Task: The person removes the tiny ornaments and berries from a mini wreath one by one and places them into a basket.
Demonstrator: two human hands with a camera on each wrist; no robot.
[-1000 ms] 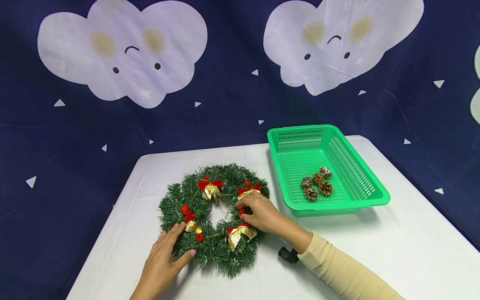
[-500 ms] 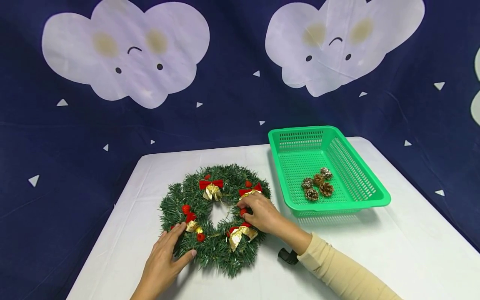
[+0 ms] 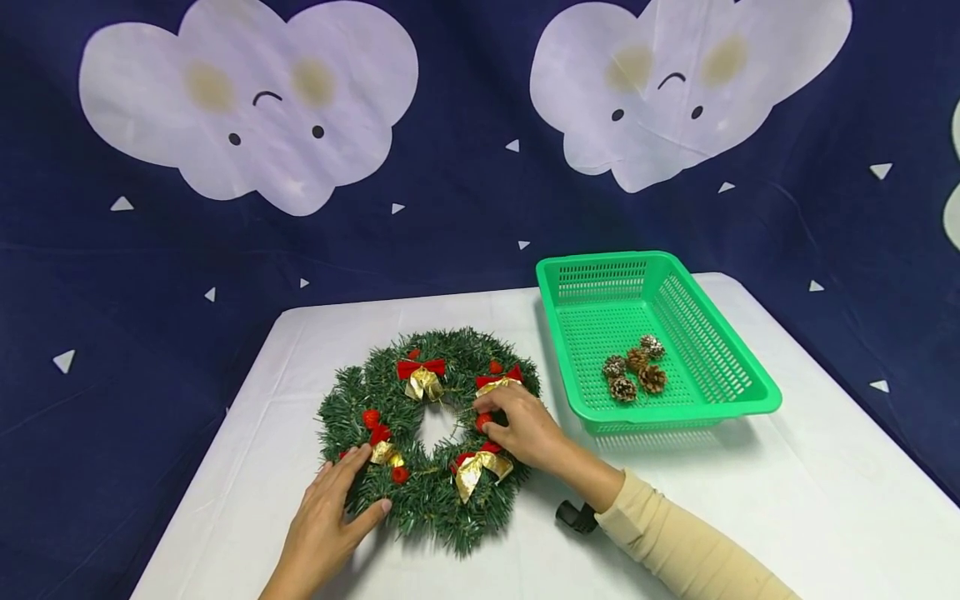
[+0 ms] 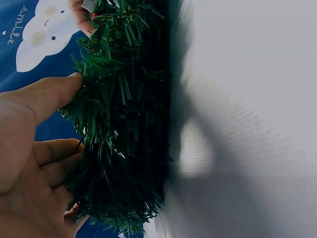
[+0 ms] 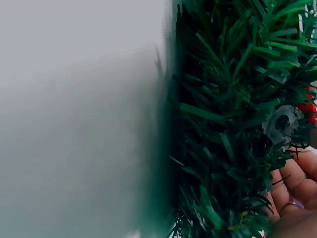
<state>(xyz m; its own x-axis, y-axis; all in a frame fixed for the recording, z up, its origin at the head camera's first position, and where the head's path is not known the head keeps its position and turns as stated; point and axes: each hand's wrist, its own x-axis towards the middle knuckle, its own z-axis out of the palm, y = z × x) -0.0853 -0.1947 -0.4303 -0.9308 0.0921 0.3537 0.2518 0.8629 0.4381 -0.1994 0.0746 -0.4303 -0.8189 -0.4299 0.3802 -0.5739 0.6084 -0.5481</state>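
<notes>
Wreath of bushy green artificial foliage (image 3: 420,508), trimmed with red bows with gold foil tails (image 3: 424,384), lies on the white cloth-covered surface (image 3: 240,517). At its inner right side, the right hand (image 3: 522,425) has its fingers curled round a small, round red berry (image 3: 483,422). The left hand (image 3: 324,515) rests relaxed fingers, thumb spread, on the wreath's left edge. Only the right wrist view shows a pale translucent ring (image 5: 269,130) in the foliage; only the left wrist view shows white lettering (image 4: 17,25) on the dark blue backdrop (image 3: 450,258). The head view alone takes in a perforated green plastic basket (image 3: 600,329), holding five brown pine cones (image 3: 652,378), some white-tipped, clustered together.
</notes>
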